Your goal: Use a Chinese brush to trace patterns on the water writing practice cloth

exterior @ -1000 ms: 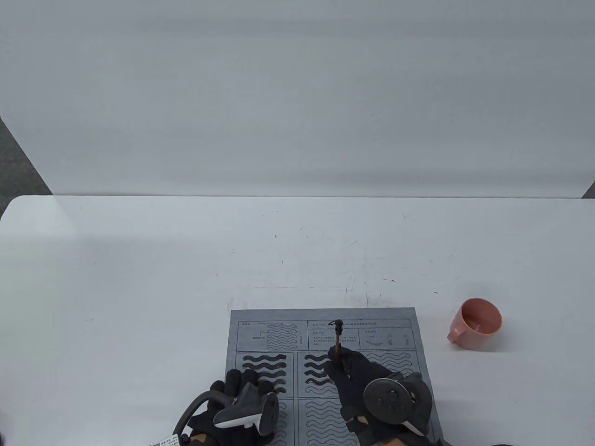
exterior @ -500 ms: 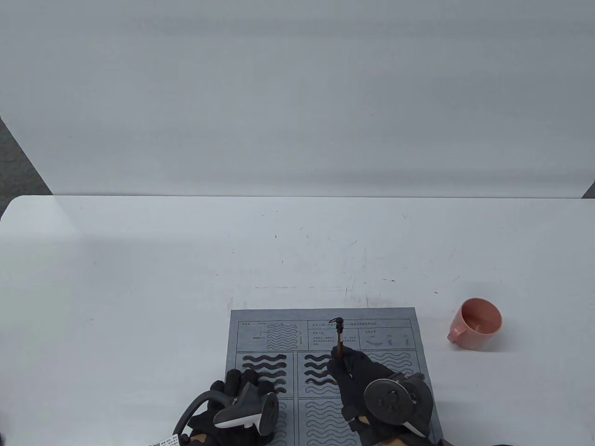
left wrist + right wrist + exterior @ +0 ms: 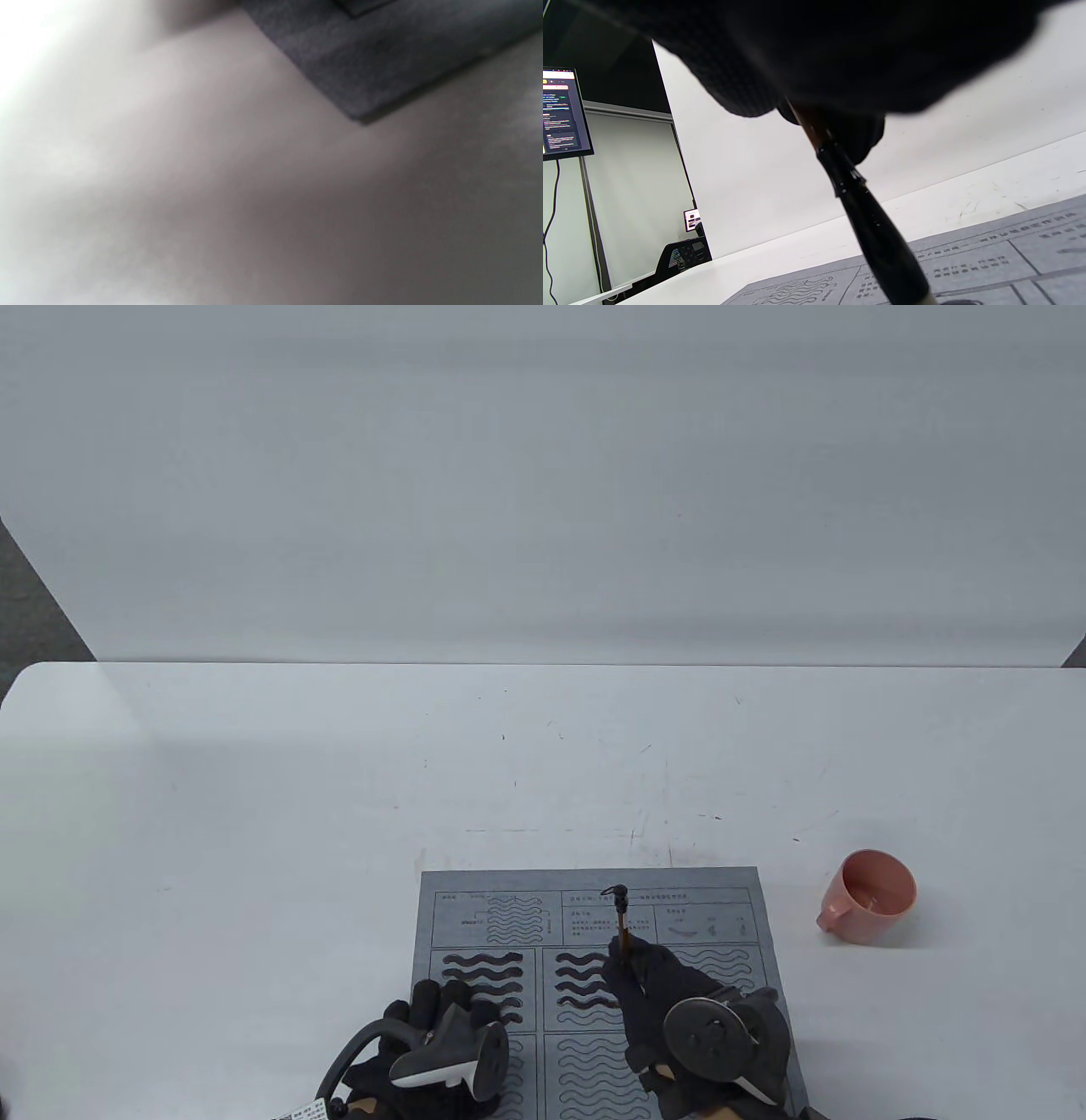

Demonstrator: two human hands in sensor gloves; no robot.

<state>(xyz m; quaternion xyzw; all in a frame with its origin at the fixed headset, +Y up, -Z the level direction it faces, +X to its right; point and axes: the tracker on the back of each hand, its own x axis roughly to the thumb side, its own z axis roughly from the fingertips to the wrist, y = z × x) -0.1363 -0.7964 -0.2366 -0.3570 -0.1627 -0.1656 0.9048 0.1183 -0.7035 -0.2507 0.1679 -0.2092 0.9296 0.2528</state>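
Observation:
A grey water writing cloth printed with panels of wavy lines lies at the table's near edge. Several waves in the left and middle panels are traced dark. My right hand grips a Chinese brush upright over the middle panel; its dark bristle end points down at the cloth. The tip's contact point is hidden. My left hand rests on the cloth's lower left part. The left wrist view shows only a blurred cloth corner.
A pink cup stands on the white table to the right of the cloth. A white wall panel rises behind the table. A monitor shows at the left in the right wrist view.
My right hand and the brush have shifted slightly to the right along the fourth wave of the middle panel, which now reaches further right. The left hand has not moved.

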